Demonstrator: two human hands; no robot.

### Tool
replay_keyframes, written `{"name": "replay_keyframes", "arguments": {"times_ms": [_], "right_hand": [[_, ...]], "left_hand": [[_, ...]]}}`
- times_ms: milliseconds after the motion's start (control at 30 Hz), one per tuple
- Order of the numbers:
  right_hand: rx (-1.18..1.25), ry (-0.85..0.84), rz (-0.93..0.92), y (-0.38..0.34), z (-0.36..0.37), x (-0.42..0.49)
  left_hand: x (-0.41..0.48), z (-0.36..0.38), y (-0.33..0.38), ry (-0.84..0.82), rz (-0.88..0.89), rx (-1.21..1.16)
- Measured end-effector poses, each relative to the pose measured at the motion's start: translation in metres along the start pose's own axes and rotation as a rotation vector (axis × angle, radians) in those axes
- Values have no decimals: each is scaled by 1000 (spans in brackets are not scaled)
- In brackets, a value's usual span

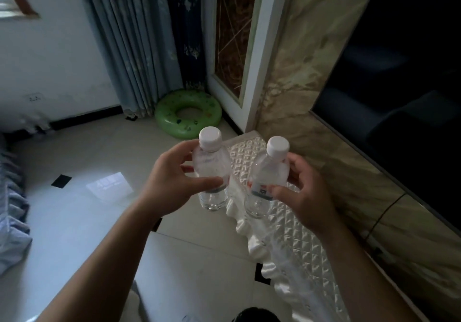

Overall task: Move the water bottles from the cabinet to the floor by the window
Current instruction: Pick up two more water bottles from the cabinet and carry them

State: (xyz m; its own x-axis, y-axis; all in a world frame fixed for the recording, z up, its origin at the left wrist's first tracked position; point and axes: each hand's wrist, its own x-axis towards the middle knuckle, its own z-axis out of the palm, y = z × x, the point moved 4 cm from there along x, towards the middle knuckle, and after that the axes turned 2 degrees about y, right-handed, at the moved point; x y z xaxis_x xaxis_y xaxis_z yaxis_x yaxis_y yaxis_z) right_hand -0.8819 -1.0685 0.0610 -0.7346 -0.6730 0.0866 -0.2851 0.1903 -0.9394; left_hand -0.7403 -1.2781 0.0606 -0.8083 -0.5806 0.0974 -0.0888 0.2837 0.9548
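Observation:
I hold two clear water bottles with white caps upright in front of me. My left hand grips the left bottle around its middle, above the tiled floor. My right hand grips the right bottle at its label, over the edge of the cabinet top with its white quilted satin cover. The two bottles are a little apart and do not touch.
A green inflatable swim ring lies on the floor in the corner under grey-blue curtains. A dark screen and marble wall stand on the right. Blue bedding hangs at the left edge. Pale tiled floor stretches between.

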Motion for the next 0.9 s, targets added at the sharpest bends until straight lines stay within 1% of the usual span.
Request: {"name": "replay_keyframes", "arguments": {"times_ms": [267,400,700,900], "right_hand": [[-10,-21,-4,-23,67,57],[-6,-46,-3,-24,97,98],[56,-107,-11,-26,159,220],[49,-194,-38,-34,208,304]], "left_hand": [[46,-71,-22,10,8,22],[72,-98,-39,26,-17,6],[161,-166,-78,97,-64,18],[222,-218,-93,162,-62,41]]}}
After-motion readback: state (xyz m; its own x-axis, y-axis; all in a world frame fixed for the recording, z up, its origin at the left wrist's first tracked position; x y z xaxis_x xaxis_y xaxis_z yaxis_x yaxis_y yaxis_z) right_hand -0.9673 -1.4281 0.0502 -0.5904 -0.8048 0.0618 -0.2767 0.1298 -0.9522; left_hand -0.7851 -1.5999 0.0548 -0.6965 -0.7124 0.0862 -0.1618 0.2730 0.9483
